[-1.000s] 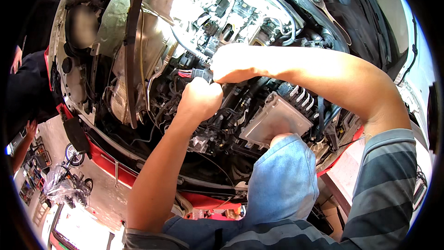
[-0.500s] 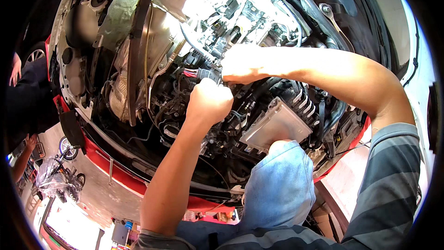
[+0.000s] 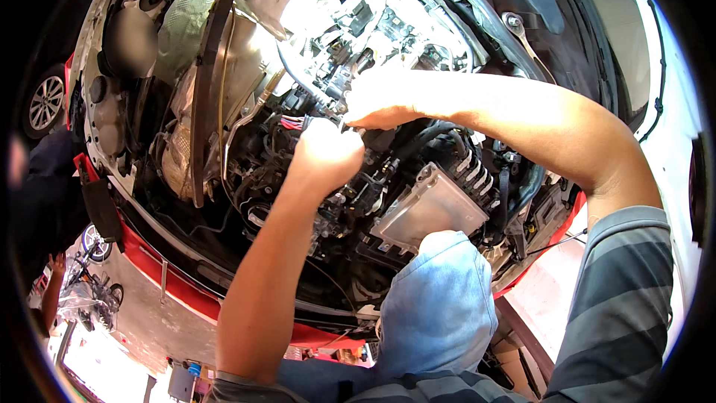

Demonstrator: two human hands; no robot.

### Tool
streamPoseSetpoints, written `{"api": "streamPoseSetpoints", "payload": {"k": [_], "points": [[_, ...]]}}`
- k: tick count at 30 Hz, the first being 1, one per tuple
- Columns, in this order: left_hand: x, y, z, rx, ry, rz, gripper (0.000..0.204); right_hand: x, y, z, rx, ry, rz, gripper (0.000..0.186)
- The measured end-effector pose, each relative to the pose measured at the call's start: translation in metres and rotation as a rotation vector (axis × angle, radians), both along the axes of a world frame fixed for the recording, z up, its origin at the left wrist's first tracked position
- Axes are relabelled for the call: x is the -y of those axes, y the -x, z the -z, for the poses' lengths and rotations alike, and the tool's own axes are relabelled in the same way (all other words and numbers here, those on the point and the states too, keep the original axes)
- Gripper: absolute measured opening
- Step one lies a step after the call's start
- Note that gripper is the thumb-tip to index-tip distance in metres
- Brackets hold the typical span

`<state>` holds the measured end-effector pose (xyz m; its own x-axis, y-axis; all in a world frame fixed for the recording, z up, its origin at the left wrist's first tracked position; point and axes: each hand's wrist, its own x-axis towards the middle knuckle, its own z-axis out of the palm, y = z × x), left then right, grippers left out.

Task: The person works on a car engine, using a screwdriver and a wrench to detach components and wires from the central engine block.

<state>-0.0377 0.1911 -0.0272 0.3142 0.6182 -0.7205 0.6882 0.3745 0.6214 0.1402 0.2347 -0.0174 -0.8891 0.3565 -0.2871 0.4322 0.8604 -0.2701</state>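
Observation:
My left hand (image 3: 328,153) is closed around a dark wiring connector (image 3: 313,123) with a bundle of pink and red wires (image 3: 291,122) running out to the left, in the middle of the engine bay. My right hand (image 3: 377,101) reaches in from the right and is closed at the same connector, just above and beside my left hand; its fingertips are partly hidden. A silver-grey control unit (image 3: 429,205) lies below right of my hands, near my denim-covered knee (image 3: 436,302). A hose (image 3: 298,71) runs down toward my hands.
A dark brown bar (image 3: 209,97) crosses the bay on the left. A wrench (image 3: 526,41) lies near the windscreen edge. Another person in dark clothes (image 3: 45,205) is at the far left. Red covers (image 3: 171,276) edge the car. A bicycle (image 3: 97,276) stands on the floor at lower left.
The view has shifted slightly, bringing a parked car's wheel into sight at left. Both hands stay at the connector with little visible movement. The other person's upper hand is no longer clearly visible.

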Motion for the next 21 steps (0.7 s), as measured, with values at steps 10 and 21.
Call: {"api": "streamPoseSetpoints", "payload": {"k": [10, 21], "points": [[0.008, 0.047, -0.083, -0.022, -0.055, 0.150, 0.030, 0.063, -0.012, -0.014, -0.251, -0.133, 0.207, 0.007], [0.051, 0.056, -0.099, -0.164, -0.345, 0.470, 0.018, 0.161, 0.058, -0.035, 0.000, -0.089, 1.283, 0.009]]}}
